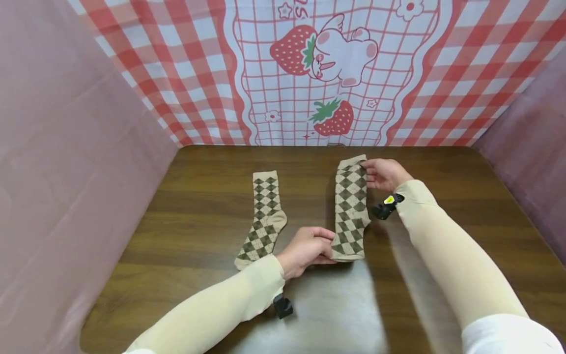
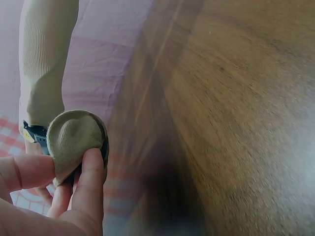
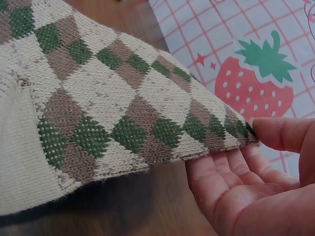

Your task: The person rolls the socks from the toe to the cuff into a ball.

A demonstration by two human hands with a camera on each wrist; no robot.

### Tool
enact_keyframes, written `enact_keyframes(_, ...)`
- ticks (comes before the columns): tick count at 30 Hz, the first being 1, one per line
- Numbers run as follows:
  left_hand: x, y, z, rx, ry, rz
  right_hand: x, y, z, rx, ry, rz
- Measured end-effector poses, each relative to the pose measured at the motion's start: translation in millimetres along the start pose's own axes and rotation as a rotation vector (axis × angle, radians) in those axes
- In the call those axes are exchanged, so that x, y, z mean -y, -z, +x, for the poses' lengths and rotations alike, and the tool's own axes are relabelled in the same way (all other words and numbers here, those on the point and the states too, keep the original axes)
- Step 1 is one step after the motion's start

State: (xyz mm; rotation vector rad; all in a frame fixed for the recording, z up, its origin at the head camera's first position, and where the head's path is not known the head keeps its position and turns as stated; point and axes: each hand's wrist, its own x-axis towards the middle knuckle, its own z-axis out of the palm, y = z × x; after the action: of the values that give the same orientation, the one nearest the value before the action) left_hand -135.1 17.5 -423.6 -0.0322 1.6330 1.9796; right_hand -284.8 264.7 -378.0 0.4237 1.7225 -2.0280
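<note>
Two cream socks with a green and brown diamond pattern are in the head view. One sock lies flat on the table, left of centre. The other sock is stretched between both hands, raised off the wood. My left hand pinches its toe end, and the plain toe shows close up in the left wrist view. At the cuff end, my right hand pinches the edge between thumb and fingers. In the right wrist view the patterned leg runs toward the right hand's fingertips.
A brown wooden table lies beneath the hands. Behind it hangs a red-checked cloth with strawberry prints. Pink cloth borders the left side, and more hangs at the right. Each wrist carries a small black camera mount.
</note>
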Motion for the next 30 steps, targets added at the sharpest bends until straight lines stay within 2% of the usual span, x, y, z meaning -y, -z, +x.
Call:
enact_keyframes(15,-3.5,30.8,-17.0,-0.051,-0.007,0.021,0.5,-34.3,17.1,0.040,-0.011,-0.050)
enact_keyframes(30,-3.2,52.4,-27.3,-0.057,-0.007,-0.004,-1.3,-60.4,28.9,0.064,-0.014,-0.085)
